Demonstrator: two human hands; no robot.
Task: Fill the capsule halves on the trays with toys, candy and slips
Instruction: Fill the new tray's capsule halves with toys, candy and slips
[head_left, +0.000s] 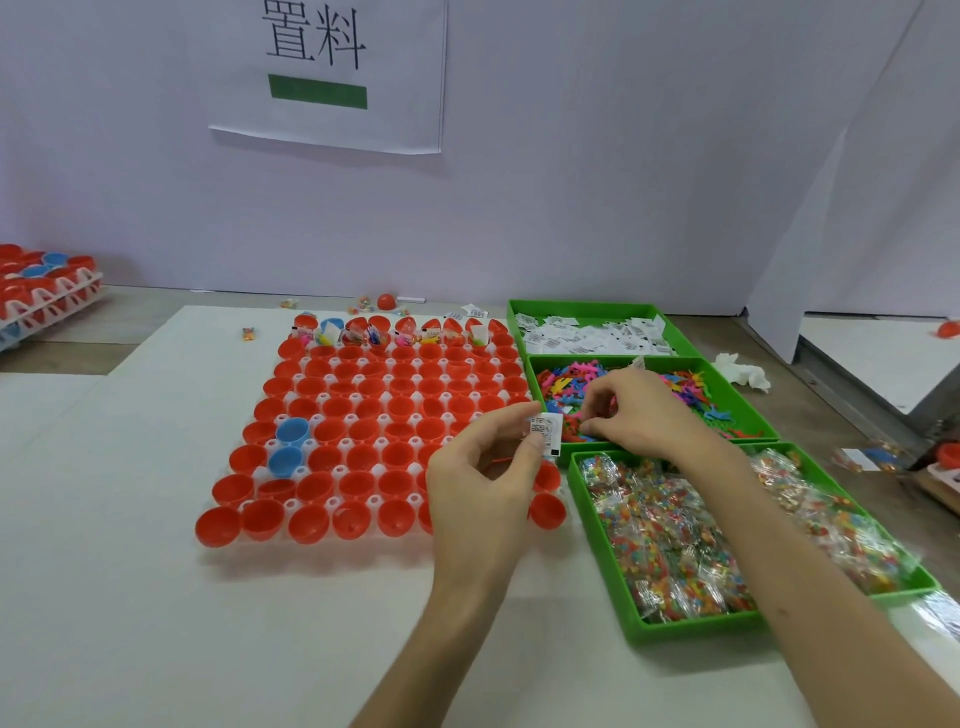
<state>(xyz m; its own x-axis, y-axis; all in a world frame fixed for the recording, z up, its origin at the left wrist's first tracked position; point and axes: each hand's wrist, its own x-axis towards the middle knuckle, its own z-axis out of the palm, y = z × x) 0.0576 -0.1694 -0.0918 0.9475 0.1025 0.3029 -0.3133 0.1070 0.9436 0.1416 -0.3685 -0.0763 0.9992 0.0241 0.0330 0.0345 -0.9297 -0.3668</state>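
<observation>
A white tray (332, 503) holds several rows of red capsule halves (358, 431) and two blue ones (292, 431). The far row carries toys and slips. My left hand (483, 483) hovers over the tray's right side and pinches a white printed slip (546, 432). My right hand (636, 413) reaches into the middle green bin of small coloured toys (566, 382), its fingers curled among them. Slips (592, 335) fill the far green bin. Wrapped candy (670, 535) fills the near one.
A stack of filled trays (47, 291) stands at the far left. Loose candy, a red capsule half (386, 301) and slips lie behind the tray. A crumpled tissue (743, 371) lies right of the bins. A wall with a paper sign (332, 73) closes the back.
</observation>
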